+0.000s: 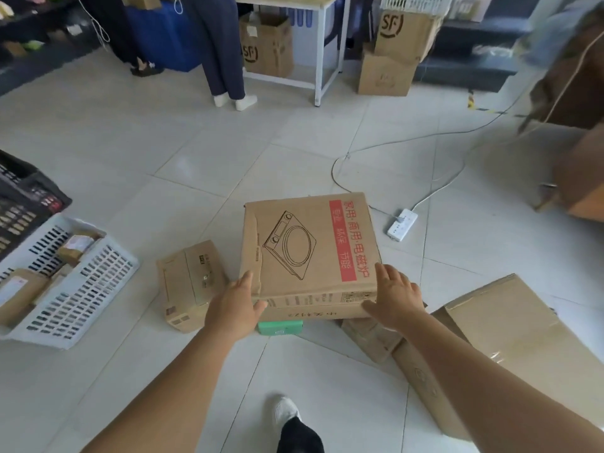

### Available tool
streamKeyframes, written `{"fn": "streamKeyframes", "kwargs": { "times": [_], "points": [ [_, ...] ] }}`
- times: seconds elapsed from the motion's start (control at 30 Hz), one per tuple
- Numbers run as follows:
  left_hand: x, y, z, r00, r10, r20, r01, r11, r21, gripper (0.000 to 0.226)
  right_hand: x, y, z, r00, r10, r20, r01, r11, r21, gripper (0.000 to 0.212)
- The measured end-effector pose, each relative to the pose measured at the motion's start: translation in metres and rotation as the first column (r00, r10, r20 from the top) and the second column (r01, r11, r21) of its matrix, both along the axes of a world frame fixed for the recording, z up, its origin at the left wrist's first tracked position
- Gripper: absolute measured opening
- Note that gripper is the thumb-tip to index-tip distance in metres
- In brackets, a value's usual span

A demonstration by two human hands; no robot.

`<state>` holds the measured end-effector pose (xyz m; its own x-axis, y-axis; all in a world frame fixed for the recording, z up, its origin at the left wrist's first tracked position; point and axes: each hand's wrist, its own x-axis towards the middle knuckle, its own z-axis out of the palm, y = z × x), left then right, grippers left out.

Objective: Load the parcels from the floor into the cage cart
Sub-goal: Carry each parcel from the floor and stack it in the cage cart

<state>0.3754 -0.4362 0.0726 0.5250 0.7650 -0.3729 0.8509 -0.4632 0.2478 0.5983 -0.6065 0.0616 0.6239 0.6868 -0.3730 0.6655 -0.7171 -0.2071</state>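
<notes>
I hold the cooker box (310,253) at the centre of the frame, a flat cardboard parcel printed with a line drawing of a hob and a red strip of characters. My left hand (237,308) grips its near left corner, thumb curled over the front edge; my right hand (394,297) clasps the near right corner, fingers spread on top and thumb against the side. Whether the box is clear of the floor I cannot tell. Under its near edge shows a green object (280,327). Just left of it a small carton (188,286) lies on the tiles, and at lower right a large flat carton (510,341) lies beside my right forearm. At the left edge a white slotted basket (94,289) holds several small parcels (75,248), with a dark crate (23,197) above it. In the middle right a white power strip (402,224) lies on the floor. Along the top, open cartons marked SF (266,44) stand under and beside a white table.
</notes>
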Motion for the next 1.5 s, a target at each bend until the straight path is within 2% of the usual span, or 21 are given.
{"fn": "streamKeyframes", "kwargs": {
  "times": [0.17, 0.5, 0.7, 0.87, 0.97, 1.1, 1.2, 1.5],
  "points": [
    [0.033, 0.065, -0.027, 1.000, 0.001, -0.029, -0.002, 0.999, -0.041, 0.072, 0.040, 0.045, -0.024, 0.994, -0.104, -0.016, 0.104, 0.995, -0.007, 0.076],
    [0.088, 0.142, -0.114, 0.991, 0.097, -0.096, -0.106, 0.990, -0.091, 0.075, 0.122, 0.103, -0.113, 0.975, -0.204, -0.084, 0.198, 0.977, -0.083, 0.082],
    [0.110, 0.176, -0.177, 0.971, 0.209, -0.116, -0.222, 0.968, -0.118, 0.080, 0.166, 0.125, -0.187, 0.958, -0.251, -0.138, 0.237, 0.965, -0.111, 0.094],
    [0.126, 0.187, -0.218, 0.947, 0.287, -0.143, -0.307, 0.941, -0.143, 0.097, 0.191, 0.139, -0.226, 0.927, -0.315, -0.203, 0.301, 0.949, -0.099, 0.107],
    [0.131, 0.189, -0.237, 0.928, 0.342, -0.151, -0.364, 0.917, -0.163, 0.110, 0.196, 0.147, -0.239, 0.903, -0.356, -0.240, 0.350, 0.934, -0.072, 0.113],
    [0.129, 0.197, -0.252, 0.883, 0.462, -0.088, -0.470, 0.858, -0.209, 0.125, 0.203, 0.152, -0.248, 0.882, -0.378, -0.282, 0.367, 0.926, -0.091, 0.120],
    [0.128, 0.199, -0.254, 0.843, 0.536, -0.050, -0.529, 0.807, -0.263, 0.129, 0.207, 0.151, -0.251, 0.848, -0.417, -0.328, 0.414, 0.907, -0.082, 0.123],
    [0.116, 0.192, -0.241, 0.815, 0.578, 0.028, -0.555, 0.795, -0.245, 0.127, 0.214, 0.150, -0.244, 0.831, -0.393, -0.393, 0.425, 0.905, -0.004, 0.111]
  ]
}}
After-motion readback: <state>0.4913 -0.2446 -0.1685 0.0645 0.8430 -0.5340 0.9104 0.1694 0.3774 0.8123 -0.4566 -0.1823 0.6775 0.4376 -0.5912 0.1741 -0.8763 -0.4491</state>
